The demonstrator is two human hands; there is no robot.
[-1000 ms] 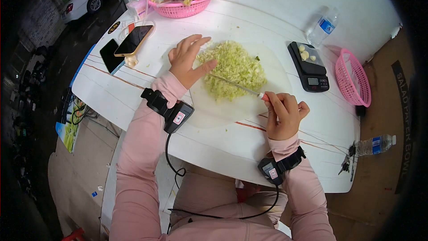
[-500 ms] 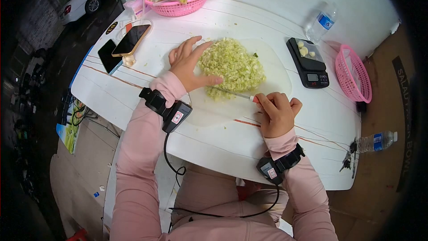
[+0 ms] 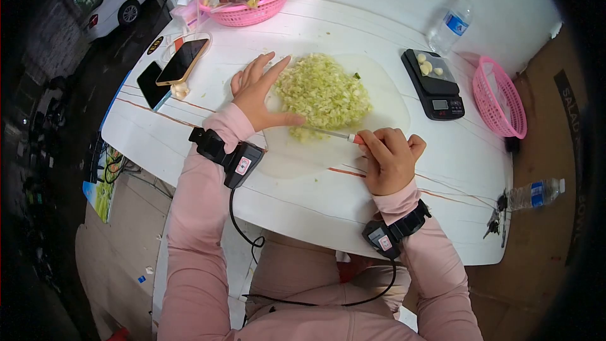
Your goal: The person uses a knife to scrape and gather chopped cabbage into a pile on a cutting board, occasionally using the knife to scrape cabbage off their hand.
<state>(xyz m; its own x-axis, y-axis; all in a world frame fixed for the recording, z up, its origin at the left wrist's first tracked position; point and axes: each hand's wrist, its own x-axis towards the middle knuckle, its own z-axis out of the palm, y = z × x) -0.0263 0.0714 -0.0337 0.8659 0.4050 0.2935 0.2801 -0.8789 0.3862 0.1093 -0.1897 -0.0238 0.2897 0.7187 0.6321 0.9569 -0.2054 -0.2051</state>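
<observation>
A heap of finely chopped pale green vegetable [image 3: 325,91] lies on a translucent white cutting board [image 3: 390,104]. My right hand [image 3: 392,159] is wrapped round the red handle of a knife [image 3: 338,134], whose thin blade points left along the near edge of the heap. At the heap's left side my left hand [image 3: 259,95] is spread, fingers apart and pointing up, its thumb stretched toward the blade's far end. Whether the thumb touches the blade is hard to tell.
On the white table [image 3: 284,199] are two phones [image 3: 183,62] at left, a pink basket of packets [image 3: 243,16] at the back, a black scale [image 3: 435,88] with garlic cloves, a pink basket [image 3: 499,98], and bottles [image 3: 451,25] at right.
My left hand has moved slightly left, away from the heap, with its fingers still spread. The right hand keeps its hold on the knife. The whole view has shifted a little.
</observation>
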